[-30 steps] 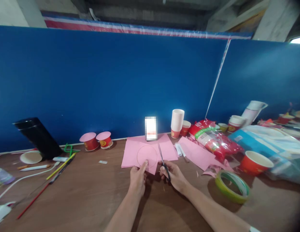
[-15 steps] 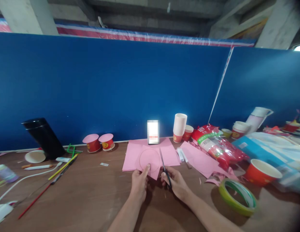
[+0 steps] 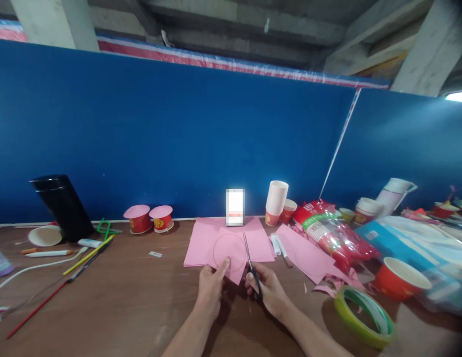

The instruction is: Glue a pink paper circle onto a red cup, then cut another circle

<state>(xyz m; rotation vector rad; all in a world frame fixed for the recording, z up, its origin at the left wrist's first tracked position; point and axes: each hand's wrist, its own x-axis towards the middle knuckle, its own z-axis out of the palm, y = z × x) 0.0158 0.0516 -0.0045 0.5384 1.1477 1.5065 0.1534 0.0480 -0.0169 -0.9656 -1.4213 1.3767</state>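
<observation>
Pinches the near edge of a pink sheet (image 3: 231,248) with the left hand (image 3: 211,285), thumb on top just below a drawn circle, remaining fingers curled underneath. Grips black-handled scissors (image 3: 251,265) in the right hand (image 3: 266,287), fingers closed about the loops, blades pointing away along the right side of the circle and touching the sheet; too thin here to judge as parted or closed. Holds the sheet low over the near middle of the desk (image 3: 122,307), overlapping more pink paper (image 3: 201,240) spread flat toward the blue partition (image 3: 178,124). Behind that paper, against the partition, a small upright card (image 3: 234,207), blurred. Just right of it, a stack of white cups (image 3: 276,196) with a red cup tucked beside. Farther right, another loose pink piece (image 3: 305,248), a red packet (image 3: 335,230) lying on its side, an open red bowl (image 3: 400,277), and nearer the front a green-edged tape roll (image 3: 363,310) flat on the wood. To the left, well apart from both hands, two upturned red cups (image 3: 149,219) with pink tops, a leaning black cylinder (image 3: 61,206), and a scatter of pencils and sticks (image 3: 89,253) near the far left edge.
</observation>
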